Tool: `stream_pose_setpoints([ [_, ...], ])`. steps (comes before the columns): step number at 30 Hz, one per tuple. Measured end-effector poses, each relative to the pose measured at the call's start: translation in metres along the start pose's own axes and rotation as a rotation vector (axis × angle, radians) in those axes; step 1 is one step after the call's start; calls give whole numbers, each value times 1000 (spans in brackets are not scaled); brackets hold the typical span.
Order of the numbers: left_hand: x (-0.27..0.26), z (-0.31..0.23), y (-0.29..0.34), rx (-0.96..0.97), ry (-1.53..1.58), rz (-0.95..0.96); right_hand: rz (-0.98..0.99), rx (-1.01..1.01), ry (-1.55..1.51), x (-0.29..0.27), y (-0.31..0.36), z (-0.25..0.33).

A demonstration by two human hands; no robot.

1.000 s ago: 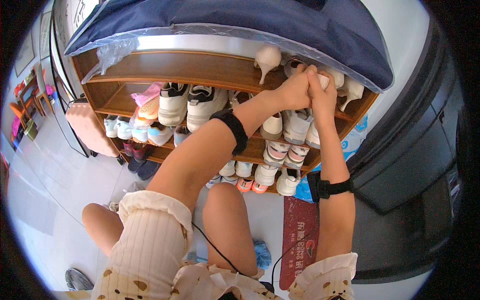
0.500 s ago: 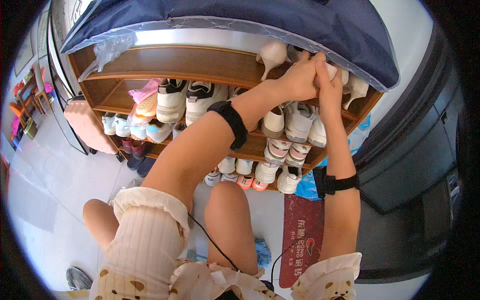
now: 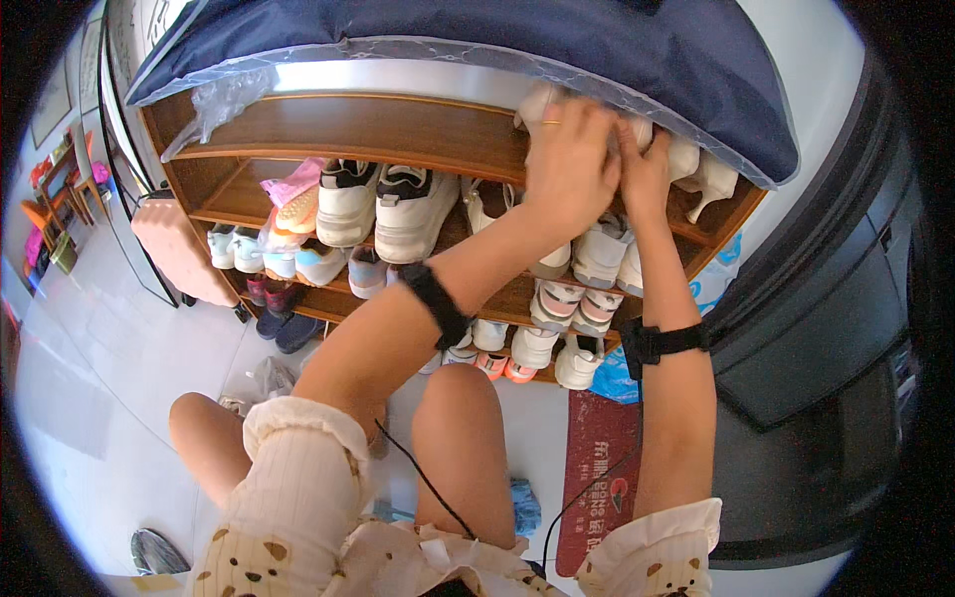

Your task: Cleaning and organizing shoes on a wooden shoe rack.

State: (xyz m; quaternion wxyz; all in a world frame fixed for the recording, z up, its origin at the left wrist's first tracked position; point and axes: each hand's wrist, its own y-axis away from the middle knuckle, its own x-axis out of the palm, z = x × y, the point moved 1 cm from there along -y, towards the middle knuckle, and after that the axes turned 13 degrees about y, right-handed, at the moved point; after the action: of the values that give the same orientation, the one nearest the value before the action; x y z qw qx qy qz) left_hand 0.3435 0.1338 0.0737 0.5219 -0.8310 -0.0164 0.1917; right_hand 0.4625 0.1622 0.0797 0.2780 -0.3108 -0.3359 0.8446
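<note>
On the right of the top shelf (image 3: pixel 378 119), white high-heeled shoes stand in a row under the edge of a navy cover. My left hand (image 3: pixel 572 164), slightly smeared, lies over the left part of this row; its fingertips are hidden among the shoes. Just left of its fingers, a cream high-heeled shoe (image 3: pixel 537 104) shows in part. My right hand (image 3: pixel 647 174) is beside it, thumb and fingers closed around the end of a white shoe (image 3: pixel 642 129). To its right stands another white high-heeled shoe (image 3: pixel 713 184), untouched.
The navy cover (image 3: pixel 477 35) overhangs the rack. Clear plastic (image 3: pixel 224 99) lies at the top shelf's left end. Lower shelves hold several sneakers (image 3: pixel 413 214) and a strappy sandal (image 3: pixel 487 204). A pink suitcase (image 3: pixel 179 244) stands left; a red mat (image 3: pixel 602 478) lies below right.
My left hand has moved left, away from my right hand, and now covers part of the cream high-heeled shoe. The two hands were pressed together before. My right hand has shifted slightly down.
</note>
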Motion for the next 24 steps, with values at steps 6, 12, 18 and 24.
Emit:
stream_pose_setpoints([
  [6, -30, 11, -3, -16, 112, -306, -179, -298, 321, -2, 11, 9],
  [12, -5, 22, 8, -50, 71, -524, -208, -264, 395, -1, 11, 6],
  [18, 7, 36, -7, -393, 147, -398, -243, -195, 394, 4, 15, 4],
  [24, 21, 33, -16, -488, 192, -289, -276, -257, 413, 7, 14, 0],
])
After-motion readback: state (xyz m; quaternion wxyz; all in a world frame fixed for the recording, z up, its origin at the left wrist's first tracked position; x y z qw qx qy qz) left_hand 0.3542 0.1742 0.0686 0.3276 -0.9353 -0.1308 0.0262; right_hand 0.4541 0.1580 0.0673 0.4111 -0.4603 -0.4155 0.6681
